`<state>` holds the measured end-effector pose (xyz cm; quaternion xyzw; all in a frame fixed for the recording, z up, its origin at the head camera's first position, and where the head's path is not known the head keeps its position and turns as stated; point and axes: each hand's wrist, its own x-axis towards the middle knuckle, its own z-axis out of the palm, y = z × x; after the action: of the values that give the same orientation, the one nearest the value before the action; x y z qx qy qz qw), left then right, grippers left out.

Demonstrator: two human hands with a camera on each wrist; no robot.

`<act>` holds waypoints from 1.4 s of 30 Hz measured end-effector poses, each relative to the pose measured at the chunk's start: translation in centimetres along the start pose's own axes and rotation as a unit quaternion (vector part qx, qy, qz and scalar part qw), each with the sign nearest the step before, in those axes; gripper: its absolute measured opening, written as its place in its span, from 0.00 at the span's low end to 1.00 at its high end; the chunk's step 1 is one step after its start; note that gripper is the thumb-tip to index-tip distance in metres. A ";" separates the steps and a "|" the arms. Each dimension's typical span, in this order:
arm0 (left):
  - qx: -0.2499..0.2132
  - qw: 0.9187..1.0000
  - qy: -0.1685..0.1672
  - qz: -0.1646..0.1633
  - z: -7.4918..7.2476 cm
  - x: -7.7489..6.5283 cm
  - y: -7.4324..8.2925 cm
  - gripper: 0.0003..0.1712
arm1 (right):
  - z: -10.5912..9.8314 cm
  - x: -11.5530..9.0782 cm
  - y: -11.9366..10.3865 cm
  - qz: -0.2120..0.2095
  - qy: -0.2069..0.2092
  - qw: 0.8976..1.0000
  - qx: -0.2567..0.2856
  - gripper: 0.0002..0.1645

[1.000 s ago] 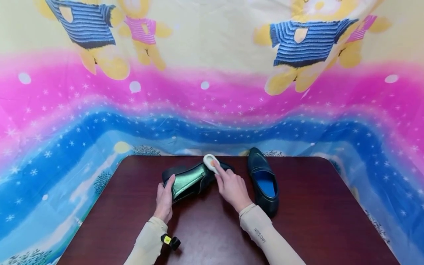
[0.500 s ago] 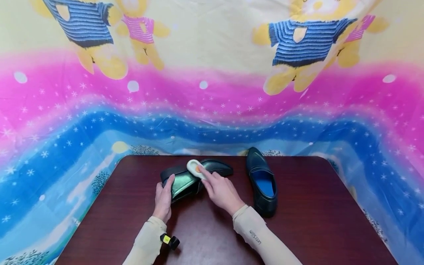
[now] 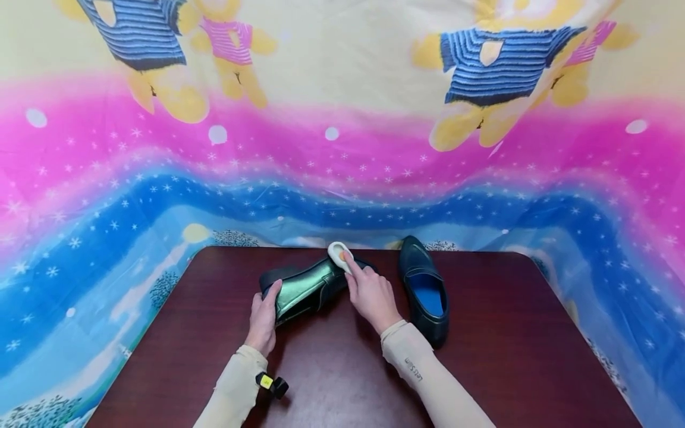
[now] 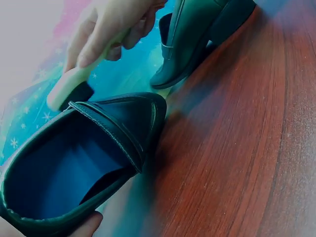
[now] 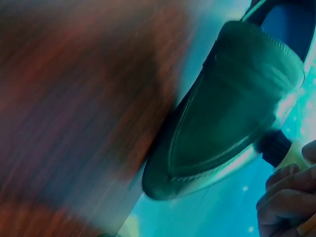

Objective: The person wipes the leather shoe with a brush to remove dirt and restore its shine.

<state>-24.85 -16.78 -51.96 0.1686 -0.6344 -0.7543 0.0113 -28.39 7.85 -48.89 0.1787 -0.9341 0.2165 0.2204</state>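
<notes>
A dark green leather loafer is tipped on its side at the back of the table, heel to the left. My left hand grips it by the heel, thumb on the upper. In my right hand is a small white-handled shoe brush, the index finger laid along its top. The brush's dark bristles meet the side of the loafer near the toe in the right wrist view. The left wrist view shows the loafer's blue insole and the brush beyond its rim.
Just right of my right hand, a matching loafer stands upright, toe toward the back edge. Under everything is a dark red wooden table. A patterned cloth with bears and snowflakes hangs behind it.
The brush slid left toward the loafer's heel half a second ago and is now back to the right, near the toe. My left hand and the loafer have barely moved.
</notes>
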 end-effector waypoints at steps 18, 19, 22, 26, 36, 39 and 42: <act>0.237 0.966 -0.007 0.100 -1.3 -1.0 -0.1 0.41 | 0.2 -0.3 -0.5 0.020 -0.040 0.999 0.028 0.32; 0.255 0.961 -0.013 0.108 -1.4 -0.9 -0.2 0.38 | 0.2 -0.3 -0.5 0.021 -0.041 0.999 0.027 0.32; 0.293 0.948 -0.026 0.121 -1.7 -0.8 -0.2 0.36 | 0.2 -0.3 -0.6 0.024 -0.041 0.998 0.029 0.32; 0.322 0.936 -0.034 0.134 -2.0 -0.5 -0.3 0.46 | 0.3 -0.4 -0.8 0.028 -0.034 0.999 0.032 0.32; 0.373 0.913 -0.035 0.164 -2.5 -0.2 -0.5 0.55 | 1.9 -1.5 -2.8 -0.049 -0.061 0.996 0.050 0.32; 0.371 0.913 -0.043 0.163 -2.9 -0.1 -0.3 0.55 | 2.4 -1.8 -3.2 -0.080 -0.071 0.993 0.043 0.32; 0.366 0.916 -0.058 0.155 -3.3 0.1 -0.2 0.55 | 2.4 -1.7 -3.2 -0.080 -0.055 0.995 0.017 0.32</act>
<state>-24.01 -19.88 -52.60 0.0164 -0.8838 -0.4666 0.0289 -26.45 4.40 -50.65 0.2686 -0.9238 0.2034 0.1820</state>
